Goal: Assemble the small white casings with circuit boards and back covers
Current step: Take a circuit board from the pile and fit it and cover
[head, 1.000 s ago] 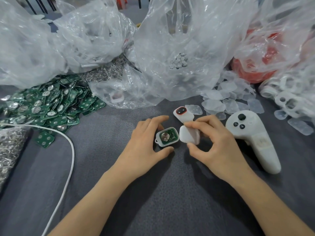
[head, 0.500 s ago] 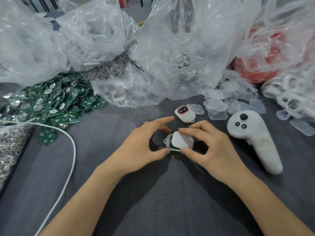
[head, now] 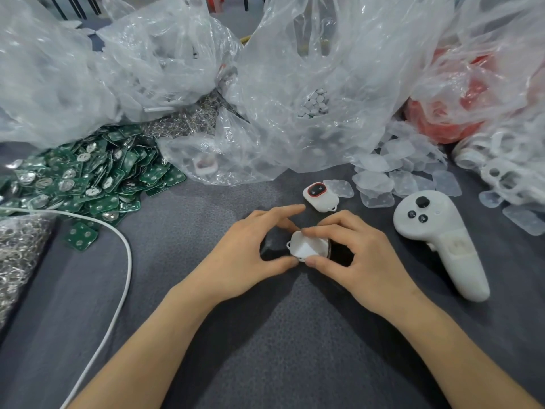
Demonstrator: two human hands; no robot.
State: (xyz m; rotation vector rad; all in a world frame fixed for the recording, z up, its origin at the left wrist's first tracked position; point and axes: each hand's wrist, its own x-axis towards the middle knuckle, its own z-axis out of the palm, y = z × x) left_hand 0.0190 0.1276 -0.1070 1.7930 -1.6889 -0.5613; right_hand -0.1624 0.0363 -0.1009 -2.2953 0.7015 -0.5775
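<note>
Small white rounded plastic casing [head: 308, 246] lies mid grey cloth [head: 265, 349], pinched at edges by your half-curled left hand [head: 247, 255] & right hand [head: 362, 261]; prob. light, stiff, slick, so grip rim, press evenly.

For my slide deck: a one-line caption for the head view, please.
Left hand and right hand press a back cover onto a casing, near piled green circuit boards.

Small white casing [head: 308, 247], back upward
</note>
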